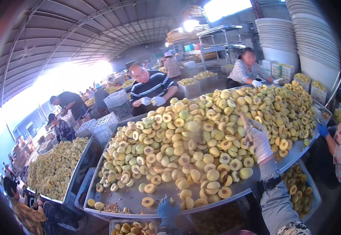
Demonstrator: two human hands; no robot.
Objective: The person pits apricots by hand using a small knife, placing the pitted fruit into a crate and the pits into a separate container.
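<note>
A broad heap of halved yellow stone fruit [188,141], some with brown pits showing, covers much of a metal-topped table [123,196] with a raised rim. My right hand [260,142], in a pale striped knit glove, reaches over the heap's right side. Its fingers close around a brown, wooden-looking tool handle [243,120]; I cannot make out the tool's other end. Low at the near rim is my left hand [168,210] in a blue glove. A small pale piece shows at its fingertips, but whether it is held cannot be told.
Fruit-filled crates [133,228] stand below the near rim, with a larger bin [311,205] at right. Across the table sit two gloved workers [153,86] [247,70]. A blue-gloved hand [322,129] reaches in from the right. Another fruit-heaped table [56,167] stands left.
</note>
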